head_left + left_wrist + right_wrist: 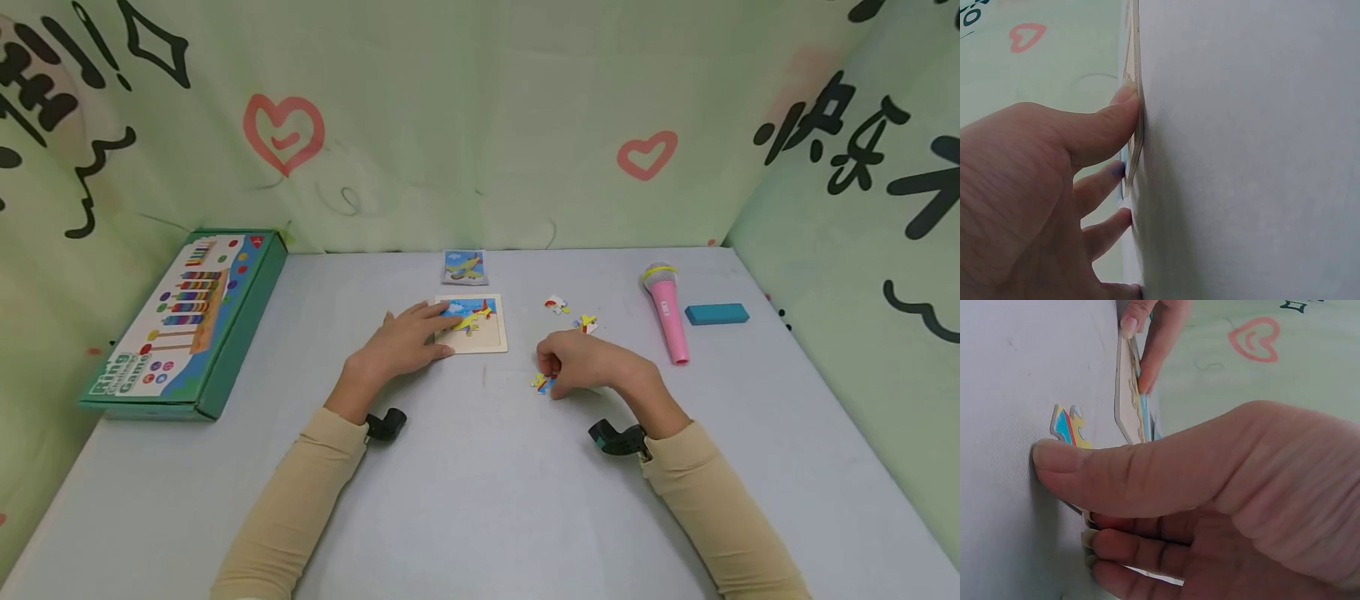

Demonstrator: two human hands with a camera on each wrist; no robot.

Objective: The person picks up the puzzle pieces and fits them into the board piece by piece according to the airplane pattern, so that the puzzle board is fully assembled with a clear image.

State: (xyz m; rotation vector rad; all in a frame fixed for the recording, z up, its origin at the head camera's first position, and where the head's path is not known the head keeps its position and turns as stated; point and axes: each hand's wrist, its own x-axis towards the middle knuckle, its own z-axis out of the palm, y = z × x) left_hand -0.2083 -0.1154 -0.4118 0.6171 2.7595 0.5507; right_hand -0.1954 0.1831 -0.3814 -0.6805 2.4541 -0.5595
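Note:
A small wooden jigsaw board [487,337] lies on the table, partly filled with pieces showing a yellow plane on blue sky. My left hand [408,337] rests on its left side, fingers spread and fairly straight; in the left wrist view the thumb [1107,128] touches the board's edge. To the right of the board, my right hand [588,362] is low over the table, thumb and curled fingers closing on a blue, red and yellow puzzle piece [542,383]. In the right wrist view this piece [1072,428] shows beyond the thumb, its lower part hidden.
Loose puzzle pieces [556,304] [587,323] lie behind the right hand. A picture card [464,267] lies behind the board. A pink microphone [667,317] and a blue block [717,314] are at the right; a large green game box [187,325] is at the left.

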